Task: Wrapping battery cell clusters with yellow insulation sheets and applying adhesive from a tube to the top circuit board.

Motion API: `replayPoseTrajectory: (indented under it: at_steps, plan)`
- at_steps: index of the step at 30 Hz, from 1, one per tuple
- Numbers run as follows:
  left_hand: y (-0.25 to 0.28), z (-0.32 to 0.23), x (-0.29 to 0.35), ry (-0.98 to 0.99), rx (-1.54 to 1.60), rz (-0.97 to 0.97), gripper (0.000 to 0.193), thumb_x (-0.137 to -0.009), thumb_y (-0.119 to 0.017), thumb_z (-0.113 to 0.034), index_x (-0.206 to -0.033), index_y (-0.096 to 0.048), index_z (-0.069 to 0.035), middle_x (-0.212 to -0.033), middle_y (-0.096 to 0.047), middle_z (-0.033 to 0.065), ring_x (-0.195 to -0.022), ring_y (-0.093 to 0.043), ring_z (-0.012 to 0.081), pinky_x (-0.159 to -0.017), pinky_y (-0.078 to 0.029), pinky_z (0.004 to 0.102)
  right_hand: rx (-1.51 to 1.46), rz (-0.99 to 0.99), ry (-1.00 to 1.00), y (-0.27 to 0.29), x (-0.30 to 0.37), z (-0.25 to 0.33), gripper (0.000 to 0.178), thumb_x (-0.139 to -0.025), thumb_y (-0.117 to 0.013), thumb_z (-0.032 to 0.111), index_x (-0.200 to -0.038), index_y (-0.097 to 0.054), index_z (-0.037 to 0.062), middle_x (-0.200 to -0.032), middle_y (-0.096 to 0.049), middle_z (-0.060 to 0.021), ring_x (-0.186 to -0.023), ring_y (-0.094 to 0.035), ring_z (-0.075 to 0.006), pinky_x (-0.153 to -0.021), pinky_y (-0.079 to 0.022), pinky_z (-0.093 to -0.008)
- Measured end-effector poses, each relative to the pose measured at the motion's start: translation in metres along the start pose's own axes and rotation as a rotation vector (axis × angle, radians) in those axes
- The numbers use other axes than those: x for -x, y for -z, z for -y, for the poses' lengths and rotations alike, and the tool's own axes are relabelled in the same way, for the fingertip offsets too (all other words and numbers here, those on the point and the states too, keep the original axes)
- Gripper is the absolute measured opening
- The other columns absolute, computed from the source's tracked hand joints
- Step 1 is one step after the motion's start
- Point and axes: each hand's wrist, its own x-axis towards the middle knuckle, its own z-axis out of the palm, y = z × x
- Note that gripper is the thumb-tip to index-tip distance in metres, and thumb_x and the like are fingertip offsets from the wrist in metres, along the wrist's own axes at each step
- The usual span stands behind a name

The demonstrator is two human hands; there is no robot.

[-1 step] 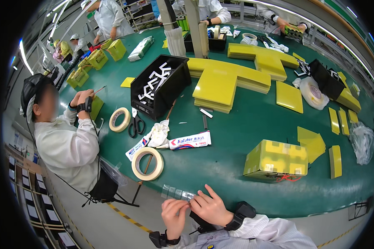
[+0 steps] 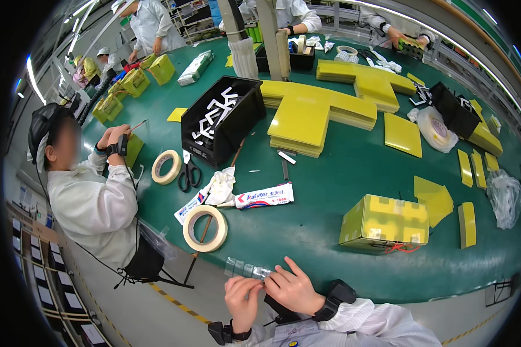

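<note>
At the near edge of the green table, my left hand [image 2: 242,296] pinches the end of a clear, shiny strip [image 2: 243,268] marked off in several segments. The fingertips of my right hand [image 2: 298,291] meet it at the same end, with one finger raised away. What lies between the fingertips is partly hidden. Beyond the strip is a roll of cream tape [image 2: 188,236]. To the right stands a yellow-wrapped block [image 2: 382,222] with red wires [image 2: 402,248] at its base.
A white tube [image 2: 264,196], crumpled tissue [image 2: 221,186], scissors [image 2: 189,175] and another tape roll [image 2: 166,168] lie ahead. A black bin [image 2: 214,144] holds white angled pieces. Stacked yellow sheets [image 2: 301,121] lie farther back. A co-worker [image 2: 92,196] works at the left with a yellow block.
</note>
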Motion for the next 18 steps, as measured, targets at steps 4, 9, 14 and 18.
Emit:
replayPoseTrajectory:
  at_steps: [4, 9, 14, 18]
  plan:
    - [-0.004, 0.004, -0.004, 0.090, 0.140, -0.004, 0.015, -0.072, -0.071, -0.004, -0.087, -0.070, -0.004, -0.080, -0.069, 0.0062, -0.081, -0.059, 0.0252, -0.076, -0.045, 0.0357, -0.070, -0.030, -0.053, 0.003, -0.007, 0.000, 0.010, -0.075, -0.060, 0.013, -0.083, -0.062, 0.0066, -0.074, -0.058, -0.0042, -0.080, -0.063, -0.0206, -0.099, -0.040, -0.0464]
    - [-0.001, 0.006, 0.000, 0.091, 0.164, -0.014, 0.022, -0.071, -0.066, 0.002, -0.094, -0.066, 0.001, -0.080, -0.068, 0.0095, -0.082, -0.061, 0.0257, -0.073, -0.048, 0.0341, -0.258, -0.069, -0.253, 0.001, -0.011, 0.003, 0.006, -0.075, -0.063, 0.009, -0.079, -0.059, 0.0082, -0.068, -0.058, -0.0027, -0.069, -0.062, -0.0193, -0.099, -0.040, -0.0424]
    - [0.001, 0.007, -0.003, -0.053, 0.068, 0.058, 0.027, -0.068, -0.071, -0.002, -0.094, -0.067, -0.001, -0.084, -0.069, 0.0093, -0.089, -0.061, 0.0272, -0.079, -0.048, 0.0364, -0.419, -0.123, -0.452, 0.000, -0.008, -0.004, 0.007, -0.085, -0.060, 0.009, -0.081, -0.055, 0.0050, -0.068, -0.062, -0.0058, -0.060, -0.062, -0.0243, -0.087, -0.048, -0.0410]
    - [0.004, 0.003, 0.002, -0.182, -0.046, 0.051, 0.022, -0.068, -0.073, -0.001, -0.089, -0.067, 0.001, -0.079, -0.068, 0.0093, -0.083, -0.063, 0.0237, -0.075, -0.049, 0.0336, -1.095, -0.185, -1.023, 0.029, -0.021, -0.010, 0.011, -0.089, -0.056, 0.009, -0.082, -0.052, 0.0019, -0.072, -0.063, -0.0086, -0.058, -0.061, -0.0290, -0.075, -0.052, -0.0389]
